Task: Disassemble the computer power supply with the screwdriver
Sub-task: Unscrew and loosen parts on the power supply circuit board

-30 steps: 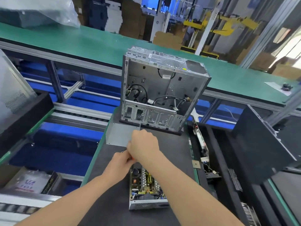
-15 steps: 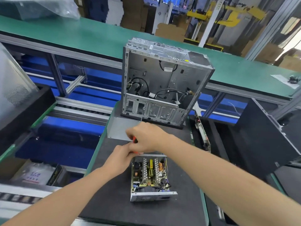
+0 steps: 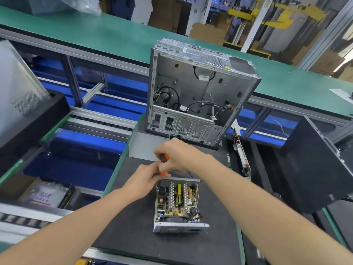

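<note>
Long green conveyor belt point(image 3: 114, 37) runs across well behind the power supply. Black foam-topped desk point(image 3: 133, 217) carries the power supply, near its front edge. Grey steel computer case point(image 3: 191, 88) stands upright behind the power supply on the same desk, open side toward camera, loose black cables inside. Flat grey metal panel point(image 3: 143, 148) lies behind and left of the power supply, just in front of the case. Open-topped silver power supply point(image 3: 176, 203), circuit board and yellow coils exposed, mesh wall facing camera. Right hand point(image 3: 175, 153) is just behind the power supply, fingers wrapped round the handle of the orange and black screwdriver point(image 3: 164, 158), thin shaft pointing away toward the case. Left hand point(image 3: 147, 176) is at the power supply's back left corner, fingers curled onto the handle's orange near end.
</note>
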`<move>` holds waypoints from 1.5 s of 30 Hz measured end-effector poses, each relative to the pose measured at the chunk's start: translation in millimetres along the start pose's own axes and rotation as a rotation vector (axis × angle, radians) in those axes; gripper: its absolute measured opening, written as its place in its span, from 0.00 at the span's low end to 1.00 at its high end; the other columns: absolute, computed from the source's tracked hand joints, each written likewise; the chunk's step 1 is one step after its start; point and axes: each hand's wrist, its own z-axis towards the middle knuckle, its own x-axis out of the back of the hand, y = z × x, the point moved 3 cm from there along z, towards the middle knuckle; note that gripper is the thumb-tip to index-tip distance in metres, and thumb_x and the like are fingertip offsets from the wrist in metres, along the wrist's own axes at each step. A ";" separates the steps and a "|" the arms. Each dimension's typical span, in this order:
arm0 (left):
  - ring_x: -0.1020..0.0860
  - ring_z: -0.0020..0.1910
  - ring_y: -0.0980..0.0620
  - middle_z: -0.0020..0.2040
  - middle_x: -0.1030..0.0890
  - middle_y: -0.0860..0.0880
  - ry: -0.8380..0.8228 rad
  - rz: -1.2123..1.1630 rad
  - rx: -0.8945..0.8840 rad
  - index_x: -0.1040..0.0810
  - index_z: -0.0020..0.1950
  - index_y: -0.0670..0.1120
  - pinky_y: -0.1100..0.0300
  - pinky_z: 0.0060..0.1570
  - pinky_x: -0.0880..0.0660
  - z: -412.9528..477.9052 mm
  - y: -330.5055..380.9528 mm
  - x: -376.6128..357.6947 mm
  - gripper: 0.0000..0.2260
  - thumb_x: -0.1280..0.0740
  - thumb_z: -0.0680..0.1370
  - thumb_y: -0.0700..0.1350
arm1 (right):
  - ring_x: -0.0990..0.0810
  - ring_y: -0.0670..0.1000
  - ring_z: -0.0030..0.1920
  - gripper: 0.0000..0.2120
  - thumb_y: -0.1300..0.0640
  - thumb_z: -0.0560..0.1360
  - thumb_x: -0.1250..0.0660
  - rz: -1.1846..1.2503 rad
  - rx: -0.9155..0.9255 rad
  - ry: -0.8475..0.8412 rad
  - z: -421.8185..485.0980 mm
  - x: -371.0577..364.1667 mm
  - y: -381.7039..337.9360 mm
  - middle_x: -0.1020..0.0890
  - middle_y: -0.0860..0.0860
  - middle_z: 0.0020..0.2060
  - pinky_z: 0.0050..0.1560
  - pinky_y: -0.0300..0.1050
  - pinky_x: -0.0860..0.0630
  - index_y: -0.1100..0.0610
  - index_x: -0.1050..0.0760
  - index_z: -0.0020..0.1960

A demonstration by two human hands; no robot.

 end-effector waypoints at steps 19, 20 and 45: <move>0.19 0.46 0.66 0.42 0.16 0.63 0.080 -0.013 -0.004 0.19 0.55 0.49 0.73 0.44 0.28 0.6 -2.0 -5.1 0.04 0.30 0.82 0.44 | 0.25 0.59 0.40 0.13 0.54 0.75 0.31 0.111 -0.443 0.154 3.4 -17.7 -5.8 0.28 0.53 0.36 0.35 0.46 0.32 0.56 0.34 0.38; 0.19 0.45 0.65 0.42 0.16 0.64 0.072 -0.023 -0.024 0.19 0.56 0.52 0.72 0.43 0.27 -0.4 -0.6 -4.0 0.04 0.29 0.82 0.46 | 0.25 0.58 0.39 0.12 0.54 0.73 0.29 0.108 -0.320 0.089 2.7 -12.7 -3.7 0.26 0.52 0.37 0.33 0.46 0.32 0.55 0.32 0.38; 0.20 0.48 0.72 0.44 0.16 0.70 0.066 -0.061 -0.020 0.22 0.52 0.61 0.76 0.45 0.29 -1.1 -5.8 -7.0 0.08 0.28 0.81 0.47 | 0.25 0.52 0.39 0.09 0.55 0.69 0.26 0.133 -0.076 0.030 -7.1 -2.1 1.1 0.22 0.49 0.37 0.36 0.46 0.28 0.54 0.25 0.43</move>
